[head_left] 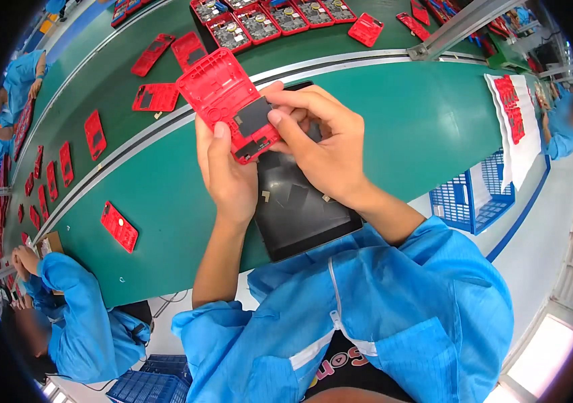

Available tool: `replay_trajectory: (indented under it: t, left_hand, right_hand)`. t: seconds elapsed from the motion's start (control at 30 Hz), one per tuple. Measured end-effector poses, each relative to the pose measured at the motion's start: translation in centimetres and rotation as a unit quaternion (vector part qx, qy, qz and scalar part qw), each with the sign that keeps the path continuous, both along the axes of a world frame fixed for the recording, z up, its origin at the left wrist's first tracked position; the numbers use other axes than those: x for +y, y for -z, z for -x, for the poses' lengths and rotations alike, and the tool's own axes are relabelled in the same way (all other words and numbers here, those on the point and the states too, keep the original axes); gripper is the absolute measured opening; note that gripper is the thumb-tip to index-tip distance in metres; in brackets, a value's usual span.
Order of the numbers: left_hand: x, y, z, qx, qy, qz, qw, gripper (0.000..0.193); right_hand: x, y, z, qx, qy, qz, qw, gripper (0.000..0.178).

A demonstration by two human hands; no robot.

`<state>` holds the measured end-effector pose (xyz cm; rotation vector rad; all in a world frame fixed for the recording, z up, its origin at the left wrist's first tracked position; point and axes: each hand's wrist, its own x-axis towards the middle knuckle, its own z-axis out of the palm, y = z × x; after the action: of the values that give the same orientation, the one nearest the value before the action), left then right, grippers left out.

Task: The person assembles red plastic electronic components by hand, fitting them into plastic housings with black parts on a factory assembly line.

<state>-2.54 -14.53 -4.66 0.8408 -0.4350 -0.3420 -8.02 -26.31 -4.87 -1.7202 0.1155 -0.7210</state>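
Note:
In front of me, my left hand (228,178) is closed round the lower left of a red plastic housing (214,84), its thumb along the edge. The housing is tilted, with ribbed moulding on its inner face. A black rectangular pad (253,117) with a small beige tab lies against its lower half. My right hand (326,134) pinches that pad's right edge between thumb and forefinger; the other fingers are curled and partly hidden. Under both hands rests a dark tray (286,240), with dark pieces and small beige tabs on it.
A lone red housing (119,227) lies left on the green table (427,127). Beyond a metal rail, several housings lie on a green belt near trays of circuit boards (259,23). A blue basket (471,195) is at right. Co-workers sit left (85,316) and far right.

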Motion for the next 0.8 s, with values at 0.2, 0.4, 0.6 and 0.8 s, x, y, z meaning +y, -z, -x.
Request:
replay_trajectory:
  t: [0.2, 0.4, 0.6, 0.8]
  left_hand:
    - [0.2, -0.1, -0.2, 0.009, -0.019, -0.036, 0.999, 0.049]
    - [-0.6, 0.2, -0.1, 0.016, -0.035, -0.051, 0.998, 0.041]
    - [-0.5, 0.4, -0.2, 0.060, -0.091, -0.089, 0.990, 0.023]
    - [-0.1, 0.7, -0.6, 0.061, -0.098, -0.106, 0.988, 0.022]
  right_hand:
    - [-0.2, 0.0, -0.4, -0.063, 0.006, 0.116, 0.991, 0.028]
    - [-0.3, 0.8, -0.9, -0.143, 0.070, 0.304, 0.939, 0.029]
    - [0.1, 0.0, -0.5, 0.056, -0.033, -0.053, 0.996, 0.006]
    - [-1.0, -0.4, -0.7, 0.180, -0.146, -0.179, 0.956, 0.010]
